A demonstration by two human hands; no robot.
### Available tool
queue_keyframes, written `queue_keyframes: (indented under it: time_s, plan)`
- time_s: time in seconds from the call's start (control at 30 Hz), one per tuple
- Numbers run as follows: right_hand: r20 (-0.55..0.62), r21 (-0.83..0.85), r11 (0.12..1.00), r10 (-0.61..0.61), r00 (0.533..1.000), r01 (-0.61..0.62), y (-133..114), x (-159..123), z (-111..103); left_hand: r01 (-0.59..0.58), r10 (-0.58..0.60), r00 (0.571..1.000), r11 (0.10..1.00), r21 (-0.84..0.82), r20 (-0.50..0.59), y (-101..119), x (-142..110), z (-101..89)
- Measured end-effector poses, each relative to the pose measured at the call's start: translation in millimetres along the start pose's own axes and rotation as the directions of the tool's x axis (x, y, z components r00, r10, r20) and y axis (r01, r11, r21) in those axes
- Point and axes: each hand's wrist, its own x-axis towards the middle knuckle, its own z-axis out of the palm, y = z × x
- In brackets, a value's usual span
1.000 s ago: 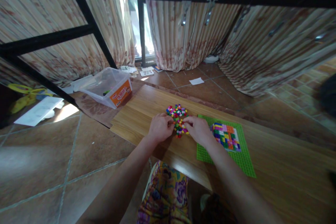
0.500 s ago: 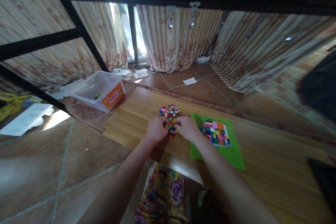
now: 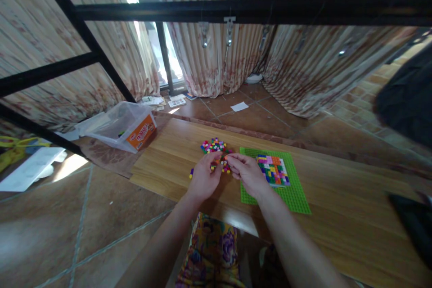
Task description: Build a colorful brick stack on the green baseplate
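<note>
Over a pile of small coloured building bricks point(image 3: 214, 145) on the wooden table, my left hand point(image 3: 204, 177) and my right hand point(image 3: 248, 172) face each other with fingertips close together. The fingers of both hands are closed in a pinch. Whatever is between them is too small and blurred to make out. More loose bricks lie just beneath the fingertips, partly hidden. Right of the pile, a green baseplate point(image 3: 299, 193) carries a block of multicoloured bricks point(image 3: 275, 168); my right wrist passes over the plate's left side.
A clear plastic box point(image 3: 116, 137) with an orange label stands beyond the table's left end. The wooden table point(image 3: 158, 162) runs to the right, where a dark flat object point(image 3: 410, 220) lies. Black metal bars point(image 3: 189, 10) cross in front of curtains. Papers lie on the tiled floor.
My hands have lifted slightly off the pile, and the fingertips have come closer together. A few loose bricks now show left of my left hand. The camera view has shifted a little.
</note>
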Motion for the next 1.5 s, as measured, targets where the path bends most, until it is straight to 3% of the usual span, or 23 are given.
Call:
queue_keyframes:
  time_s: [0.1, 0.27, 0.43, 0.67, 0.8, 0.9, 1.03, 1.17, 1.3, 1.5]
  plan:
    - [0.057, 0.318, 0.937, 0.132, 0.990, -0.143, -4, -20, 0, -0.065, 0.063, 0.998, 0.992, -0.111, -0.020, 23, -7, 5.3]
    - [0.043, 0.463, 0.868, 0.177, 0.983, -0.177, -10, -43, -4, -0.169, 0.169, 0.986, 0.984, -0.055, -0.003, 47, -13, 6.2]
    - [-0.096, 0.407, 0.911, 0.113, 0.989, -0.065, -12, -74, -29, -0.161, 0.163, 0.987, 0.985, -0.066, 0.019, 55, -18, 11.9]
    - [-0.319, 0.117, 0.991, -0.023, 0.947, 0.064, -16, -112, -99, -0.039, 0.043, 0.999, 0.992, -0.119, 0.033, 45, -31, 33.4]
    - [-0.482, -0.066, 0.995, -0.102, 0.870, 0.080, -22, -98, -131, 0.006, 0.002, 0.998, 0.993, -0.118, 0.063, 37, -39, 45.1]
    - [-0.523, -0.180, 0.980, -0.166, 0.836, 0.082, -23, -78, -145, 0.003, 0.005, 0.997, 0.995, -0.101, 0.072, 30, -45, 51.4]
    - [-0.479, -0.257, 0.959, -0.233, 0.846, 0.118, -18, -51, -156, -0.054, 0.056, 0.996, 0.998, -0.039, 0.066, 22, -50, 54.4]
    - [-0.374, -0.230, 0.958, -0.249, 0.894, 0.171, -13, -34, -161, -0.108, 0.107, 0.992, 0.994, 0.018, 0.073, 20, -52, 52.9]
    - [-0.292, -0.239, 0.955, -0.244, 0.925, 0.176, -12, -28, -162, -0.149, 0.147, 0.985, 0.989, 0.013, 0.085, 20, -54, 52.5]
    - [-0.260, -0.217, 0.961, -0.226, 0.939, 0.171, -12, -25, -164, -0.139, 0.138, 0.988, 0.990, 0.012, 0.072, 18, -55, 53.5]
